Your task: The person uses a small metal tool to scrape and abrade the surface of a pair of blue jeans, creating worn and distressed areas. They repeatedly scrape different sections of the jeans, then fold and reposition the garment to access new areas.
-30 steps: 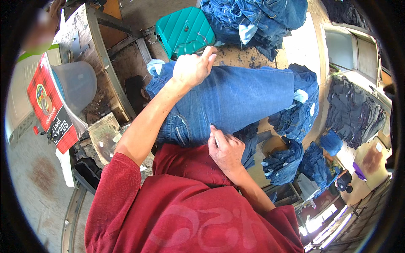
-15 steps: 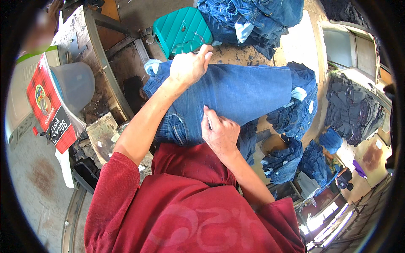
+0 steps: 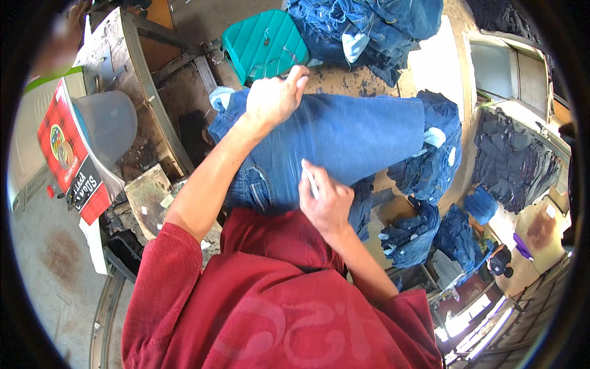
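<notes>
A pair of blue jeans (image 3: 369, 126) is stretched out in front of me, its waist end to the left and one leg running right. My left hand (image 3: 275, 101) is closed at the far edge of the jeans, its fingertips hidden from view. Between the fingers of my right hand (image 3: 327, 200) is a thin, pale stick (image 3: 310, 180) like a pen or chalk, its exact kind unclear. The stick's tip is at the denim beside the front pocket, where lighter streaks show in the cloth.
Beyond the jeans stands a teal plastic stool (image 3: 267, 46) beside a big heap of jeans (image 3: 369, 31). More jeans (image 3: 430, 154) are piled to the right, dark garments (image 3: 516, 160) farther off. At left are a stained bench (image 3: 147, 92) and a translucent tub (image 3: 110, 123). Another person (image 3: 501, 260) is far right.
My right hand has shifted slightly to the right and turned, so the pale stick shows more plainly. My left hand and the jeans stay nearly in place.
</notes>
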The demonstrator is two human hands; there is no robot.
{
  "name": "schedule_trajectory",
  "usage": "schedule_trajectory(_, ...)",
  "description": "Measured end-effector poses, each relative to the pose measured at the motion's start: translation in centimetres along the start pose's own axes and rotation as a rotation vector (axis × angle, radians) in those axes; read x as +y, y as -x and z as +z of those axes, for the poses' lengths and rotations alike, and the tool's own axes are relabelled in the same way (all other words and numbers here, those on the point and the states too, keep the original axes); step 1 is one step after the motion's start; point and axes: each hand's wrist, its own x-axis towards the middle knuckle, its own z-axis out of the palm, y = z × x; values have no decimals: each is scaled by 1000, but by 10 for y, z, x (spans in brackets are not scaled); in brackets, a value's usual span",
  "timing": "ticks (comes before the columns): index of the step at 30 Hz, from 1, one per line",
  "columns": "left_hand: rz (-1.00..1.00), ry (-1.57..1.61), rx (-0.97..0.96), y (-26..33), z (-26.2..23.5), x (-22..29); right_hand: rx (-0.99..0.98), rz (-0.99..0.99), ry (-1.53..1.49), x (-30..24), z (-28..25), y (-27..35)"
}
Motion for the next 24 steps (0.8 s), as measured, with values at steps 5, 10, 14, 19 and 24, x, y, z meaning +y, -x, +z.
schedule_trajectory(5,-5,-35,-4,-1,-1,0,-10,-52,89,-2,16,-21)
schedule_trajectory(10,15,-5,-11,-1,-1,-1,-96,-69,179,-10,-2,-8)
schedule_trajectory(14,24,-24,14,0,0,0,23,-43,73,-12,-3,-8)
schedule_trajectory(19,13,-11,15,1,0,1,-93,-61,124,-11,8,-14)
schedule_trajectory(24,51,-29,26,-1,-2,1,-198,62,129,-15,-7,-11)
